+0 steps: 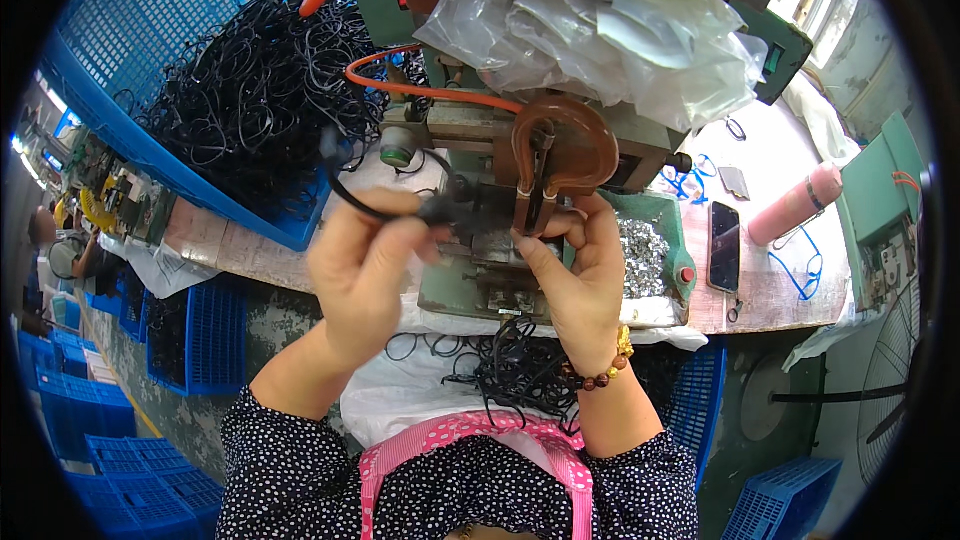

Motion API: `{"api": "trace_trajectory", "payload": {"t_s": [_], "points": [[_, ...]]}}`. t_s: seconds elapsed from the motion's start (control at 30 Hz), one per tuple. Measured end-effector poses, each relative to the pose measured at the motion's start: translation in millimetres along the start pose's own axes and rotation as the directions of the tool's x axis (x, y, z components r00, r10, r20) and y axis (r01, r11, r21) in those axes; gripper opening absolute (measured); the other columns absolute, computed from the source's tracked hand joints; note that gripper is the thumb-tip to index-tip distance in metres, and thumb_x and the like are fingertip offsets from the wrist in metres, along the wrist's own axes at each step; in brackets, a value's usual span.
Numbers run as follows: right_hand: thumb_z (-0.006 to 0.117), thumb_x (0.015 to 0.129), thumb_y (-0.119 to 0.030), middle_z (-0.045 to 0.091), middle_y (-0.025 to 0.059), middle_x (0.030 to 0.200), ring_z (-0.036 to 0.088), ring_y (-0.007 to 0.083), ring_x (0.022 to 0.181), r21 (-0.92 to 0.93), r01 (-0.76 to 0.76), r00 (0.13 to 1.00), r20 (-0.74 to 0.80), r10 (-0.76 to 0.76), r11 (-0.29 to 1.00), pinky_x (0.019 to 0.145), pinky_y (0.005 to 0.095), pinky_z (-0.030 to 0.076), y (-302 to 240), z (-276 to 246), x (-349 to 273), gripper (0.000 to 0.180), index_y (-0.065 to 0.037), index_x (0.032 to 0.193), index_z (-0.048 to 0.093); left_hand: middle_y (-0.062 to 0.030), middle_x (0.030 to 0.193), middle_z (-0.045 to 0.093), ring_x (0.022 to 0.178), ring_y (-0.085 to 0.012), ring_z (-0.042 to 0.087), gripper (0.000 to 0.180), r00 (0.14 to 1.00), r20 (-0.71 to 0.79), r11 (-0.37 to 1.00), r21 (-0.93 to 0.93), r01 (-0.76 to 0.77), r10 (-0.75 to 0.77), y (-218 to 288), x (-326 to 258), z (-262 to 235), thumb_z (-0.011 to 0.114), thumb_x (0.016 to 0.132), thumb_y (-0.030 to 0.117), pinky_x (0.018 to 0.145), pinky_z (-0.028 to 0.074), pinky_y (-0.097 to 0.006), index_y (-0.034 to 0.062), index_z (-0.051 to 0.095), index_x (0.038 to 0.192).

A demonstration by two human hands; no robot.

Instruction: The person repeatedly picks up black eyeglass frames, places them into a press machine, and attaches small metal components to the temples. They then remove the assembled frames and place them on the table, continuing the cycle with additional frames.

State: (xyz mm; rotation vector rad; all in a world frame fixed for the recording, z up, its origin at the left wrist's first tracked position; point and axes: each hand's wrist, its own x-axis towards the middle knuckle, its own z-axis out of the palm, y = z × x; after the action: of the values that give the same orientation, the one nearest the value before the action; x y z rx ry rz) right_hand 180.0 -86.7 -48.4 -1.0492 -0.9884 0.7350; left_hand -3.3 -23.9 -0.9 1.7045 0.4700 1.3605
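My left hand (362, 275) pinches a black cable (352, 198) in front of the green press machine (465, 285). The cable curves up in a loop, and its thicker dark end, blurred, points toward the tooling. My right hand (580, 285) is at the lower end of the brown horseshoe-shaped guard (598, 145) around the press tool. Its thumb and fingers are drawn together there; what lies between them is hidden. Several more black cables (515, 370) lie on white cloth over my lap, below both hands.
A blue basket (110, 130) heaped with black cables stands at the left. Crumpled plastic bags (600, 25) hang over the press, with an orange hose (430, 92) below. Rightward are a tray of small metal pieces (642, 255), a phone (723, 245), a pink bottle (795, 205) and a fan (890, 390).
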Motion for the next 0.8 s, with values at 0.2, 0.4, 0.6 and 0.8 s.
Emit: {"api": "trace_trajectory", "payload": {"t_s": [0.2,0.4,0.6,0.8], "points": [[0.063,0.091,0.006,0.069,0.0102,0.106,0.063,0.0145,0.104,0.038,0.041,0.999,-0.035,-0.039,0.998,0.098,0.0286,0.046,-7,-22,-8,0.047,0.005,0.136,0.047,-0.0111,0.092,0.070,0.076,-0.0184,0.067,0.016,0.982,0.188,0.992,0.130,-0.001,-0.023,-3,-10,25,0.064,0.092,-0.005,0.068,0.053,-0.029,-0.0043,0.065,0.107],[0.060,0.093,0.008,0.070,0.0112,0.108,0.064,0.0161,0.107,-0.091,0.098,0.976,-0.187,-0.113,0.991,0.099,0.0305,0.047,-12,-58,-18,0.035,0.003,0.128,0.057,-0.0141,0.083,0.067,0.070,-0.0295,0.067,0.018,0.968,0.238,0.939,0.308,-0.152,0.079,-8,3,35,0.072,0.084,-0.002,0.062,0.051,-0.034,-0.0031,0.065,0.100],[0.059,0.097,0.004,0.068,0.0055,0.111,0.062,0.0133,0.099,-0.577,0.142,0.781,-0.435,-0.449,0.805,0.091,0.0290,0.048,18,-118,-29,0.026,-0.001,0.122,0.064,-0.0144,0.082,0.067,0.067,-0.0323,0.065,0.024,0.912,0.318,0.857,0.362,-0.368,0.257,-12,8,35,0.077,0.078,-0.001,0.058,0.050,-0.037,-0.0016,0.064,0.098],[0.071,0.089,-0.008,0.068,0.0085,0.116,0.061,0.0267,0.117,-0.876,0.076,0.965,-0.055,-0.255,0.477,0.115,0.0455,0.035,41,-136,-44,0.025,-0.005,0.113,0.068,-0.0141,0.082,0.066,0.066,-0.0329,0.063,0.024,0.907,0.307,0.844,0.368,-0.391,0.287,-14,4,36,0.077,0.078,0.000,0.057,0.048,-0.039,-0.0011,0.064,0.098]]}}
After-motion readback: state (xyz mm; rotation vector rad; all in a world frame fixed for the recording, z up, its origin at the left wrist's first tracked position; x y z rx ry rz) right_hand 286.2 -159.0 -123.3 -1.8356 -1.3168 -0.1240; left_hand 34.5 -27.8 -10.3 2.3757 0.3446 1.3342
